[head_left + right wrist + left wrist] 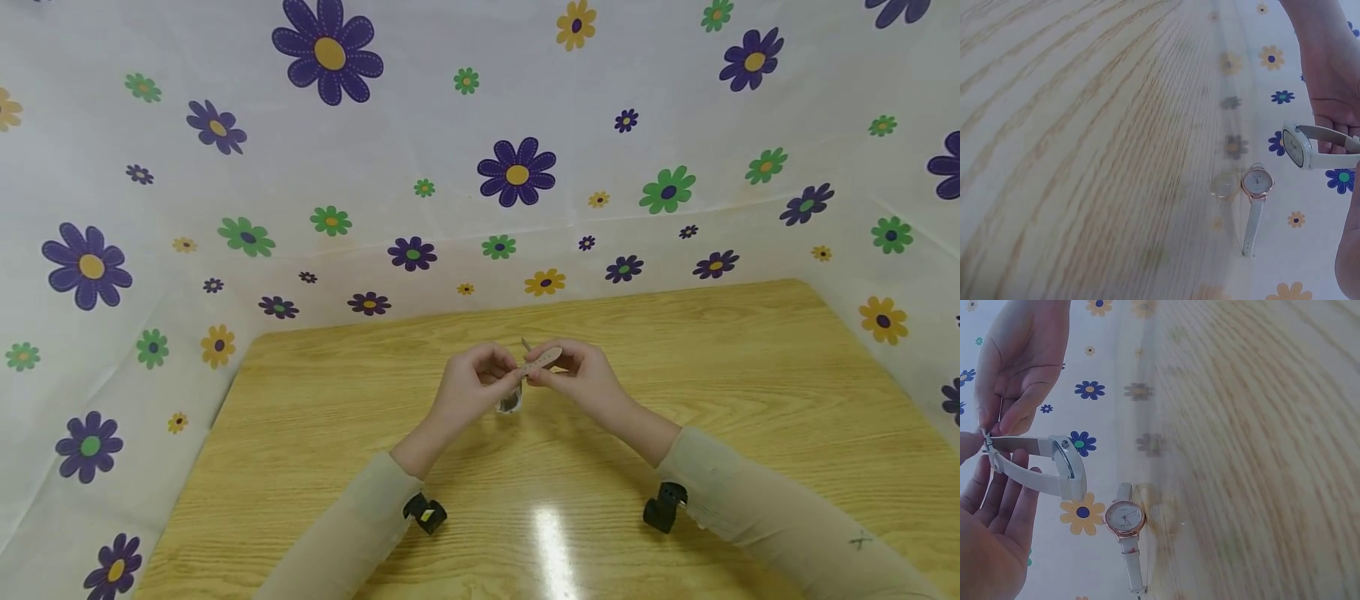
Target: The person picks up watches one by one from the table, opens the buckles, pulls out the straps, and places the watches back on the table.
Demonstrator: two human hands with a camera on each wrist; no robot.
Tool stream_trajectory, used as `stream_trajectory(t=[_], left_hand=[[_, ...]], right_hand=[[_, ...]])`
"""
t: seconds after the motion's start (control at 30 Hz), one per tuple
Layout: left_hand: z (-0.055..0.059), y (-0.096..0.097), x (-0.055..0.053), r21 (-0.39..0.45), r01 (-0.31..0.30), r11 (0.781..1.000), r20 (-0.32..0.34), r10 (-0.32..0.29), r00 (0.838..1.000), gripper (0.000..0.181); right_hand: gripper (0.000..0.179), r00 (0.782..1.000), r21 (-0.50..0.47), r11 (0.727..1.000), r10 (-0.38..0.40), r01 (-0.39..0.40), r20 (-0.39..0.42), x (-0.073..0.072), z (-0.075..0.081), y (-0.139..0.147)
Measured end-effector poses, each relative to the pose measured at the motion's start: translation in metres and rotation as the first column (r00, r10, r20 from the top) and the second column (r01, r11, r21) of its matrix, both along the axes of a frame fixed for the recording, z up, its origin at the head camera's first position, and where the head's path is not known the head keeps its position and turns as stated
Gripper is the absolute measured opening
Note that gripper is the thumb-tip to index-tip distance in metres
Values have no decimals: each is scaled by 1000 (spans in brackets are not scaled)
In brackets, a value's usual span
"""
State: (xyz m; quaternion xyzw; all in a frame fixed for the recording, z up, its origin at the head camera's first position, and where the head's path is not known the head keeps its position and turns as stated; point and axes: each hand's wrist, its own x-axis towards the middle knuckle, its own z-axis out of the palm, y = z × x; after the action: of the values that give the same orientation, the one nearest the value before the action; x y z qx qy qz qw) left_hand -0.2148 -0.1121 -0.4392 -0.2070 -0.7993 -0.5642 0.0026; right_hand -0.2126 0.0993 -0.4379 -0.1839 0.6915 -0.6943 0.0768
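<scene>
A white wristwatch point(1069, 467) hangs from its strap between my two hands, its dial below the fingers and the strap bent into a loop. The left hand point(468, 385) pinches the strap at its ends, where a buckle appears to sit. From the other side, the right hand point(592, 385) pinches the strap with thumb and fingers. One strap tail point(547, 360) sticks out over the right fingers. A second wristwatch point(1125, 517), with a rose-gold case and white strap, rests on the table beyond and below the hands. The hands mostly hide this second watch in the head view.
The wood-grain table point(300, 433) spreads around both hands, with a bright glare spot near its front. A white sheet point(420, 125) printed with flowers stands along the back and both sides. Black camera mounts point(426, 512) are strapped at the wrists.
</scene>
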Motion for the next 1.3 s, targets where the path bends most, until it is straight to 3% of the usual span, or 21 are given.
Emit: stream_trajectory(t=[0.47,0.93,1.3], left_hand=[[3,1,1,-28,-29,999,10,29,1000,4],[0,1,0,-67,-12,998,41,15,999,5],[1,1,-1,27,-55,998,173,49,984,9]], right_hand=[[25,1000,10,1000,-26,26,-16,1,1,-1],[27,999,17,999,-36,37,-7,1,4,0],[25,999,20,999,-43,44,-22,-1,0,3]])
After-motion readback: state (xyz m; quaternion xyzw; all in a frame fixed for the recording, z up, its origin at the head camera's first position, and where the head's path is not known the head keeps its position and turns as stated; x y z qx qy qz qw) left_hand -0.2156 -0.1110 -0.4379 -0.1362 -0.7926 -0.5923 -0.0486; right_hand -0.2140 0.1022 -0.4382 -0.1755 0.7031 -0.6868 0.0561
